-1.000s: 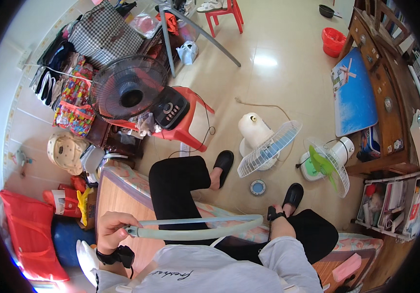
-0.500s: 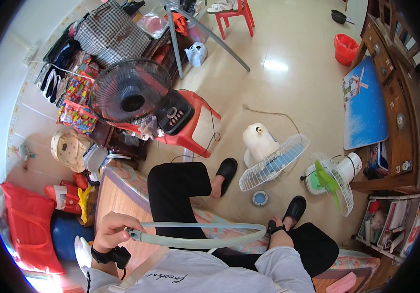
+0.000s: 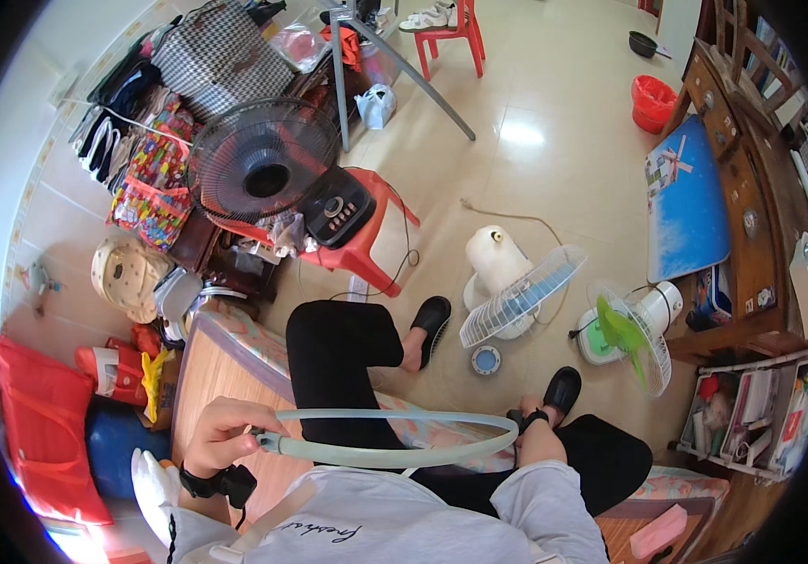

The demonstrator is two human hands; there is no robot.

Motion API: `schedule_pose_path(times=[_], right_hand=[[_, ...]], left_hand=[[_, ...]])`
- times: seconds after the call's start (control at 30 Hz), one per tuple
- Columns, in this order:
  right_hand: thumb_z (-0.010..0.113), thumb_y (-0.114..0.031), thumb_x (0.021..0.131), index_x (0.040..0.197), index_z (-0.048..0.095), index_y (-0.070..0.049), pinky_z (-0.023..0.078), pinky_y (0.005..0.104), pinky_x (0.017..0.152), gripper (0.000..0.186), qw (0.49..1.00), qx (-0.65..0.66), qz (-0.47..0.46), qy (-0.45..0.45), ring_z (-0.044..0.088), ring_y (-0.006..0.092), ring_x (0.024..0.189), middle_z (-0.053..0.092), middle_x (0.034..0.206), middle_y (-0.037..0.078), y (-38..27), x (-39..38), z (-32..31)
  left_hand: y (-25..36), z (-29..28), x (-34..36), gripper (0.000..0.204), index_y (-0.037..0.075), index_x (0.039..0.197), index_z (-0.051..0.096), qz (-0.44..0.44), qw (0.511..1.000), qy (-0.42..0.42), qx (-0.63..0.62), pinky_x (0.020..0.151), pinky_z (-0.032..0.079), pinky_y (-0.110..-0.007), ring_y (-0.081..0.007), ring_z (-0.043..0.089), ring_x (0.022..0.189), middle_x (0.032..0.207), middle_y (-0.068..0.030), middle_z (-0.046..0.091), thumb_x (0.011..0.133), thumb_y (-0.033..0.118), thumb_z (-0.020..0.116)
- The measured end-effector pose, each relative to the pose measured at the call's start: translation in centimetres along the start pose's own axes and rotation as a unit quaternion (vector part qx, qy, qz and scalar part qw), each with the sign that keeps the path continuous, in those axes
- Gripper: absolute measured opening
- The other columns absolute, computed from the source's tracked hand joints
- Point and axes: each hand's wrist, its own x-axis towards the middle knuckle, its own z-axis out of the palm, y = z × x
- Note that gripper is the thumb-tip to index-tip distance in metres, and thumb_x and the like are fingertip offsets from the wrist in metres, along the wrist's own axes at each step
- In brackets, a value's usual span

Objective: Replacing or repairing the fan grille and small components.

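Observation:
My left hand (image 3: 231,434) is closed, its thumb and fingers pinching a pale greenish plastic ring (image 3: 404,458) by its small dark clasp (image 3: 270,440). The ring looks like the band of a fan guard and is held nearly level above my lap. At the ring's right end is my right hand (image 3: 529,406), just beyond a black wrist strap. Its fingers are mostly hidden, so whether it grips the ring is unclear. Ahead on the floor stand a white fan with a wire guard (image 3: 520,291) and a small green-bladed fan (image 3: 627,334).
A black fan (image 3: 267,174) rests on a red stool (image 3: 380,235) at the left. A round disc (image 3: 486,361) lies on the floor between my feet. Wooden drawers (image 3: 752,221) and a storage cart (image 3: 747,418) stand at the right. A red bag (image 3: 42,432) is at my left.
The view has shifted slightly. The ring has risen a little in the picture and its loop looks rounder. My left hand keeps its pinch at the clasp.

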Motion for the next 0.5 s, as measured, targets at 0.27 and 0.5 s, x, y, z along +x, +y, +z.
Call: schedule_pose_path(times=[0.27,0.5], right_hand=[[0.060,-0.017,0.072,0.086,0.058,0.009,0.047,0.0432,0.075,0.030,0.807,0.502,0.249,0.188,0.060,0.0400,0.083,0.061,0.085,0.028,-2.5,-1.3,-7.1],[0.049,-0.010,0.074,0.096,0.048,0.008,0.050,0.0475,0.059,0.029,0.838,0.486,0.139,0.206,0.062,0.0375,0.070,0.059,0.077,0.023,-1.5,-6.7,-17.1]], left_hand=[[-1.3,-0.3,-4.7,0.038,-0.005,0.087,0.060,0.034,0.999,0.011,-0.034,0.057,0.041,-0.027,-0.0191,0.056,0.064,0.077,-0.0135,0.062,0.084,0.032,0.054],[-3.2,0.3,-5.0,0.035,-0.005,0.086,0.062,0.118,0.991,-0.010,-0.060,0.057,0.038,-0.031,-0.0204,0.053,0.060,0.074,-0.0126,0.063,0.084,0.030,0.055]])
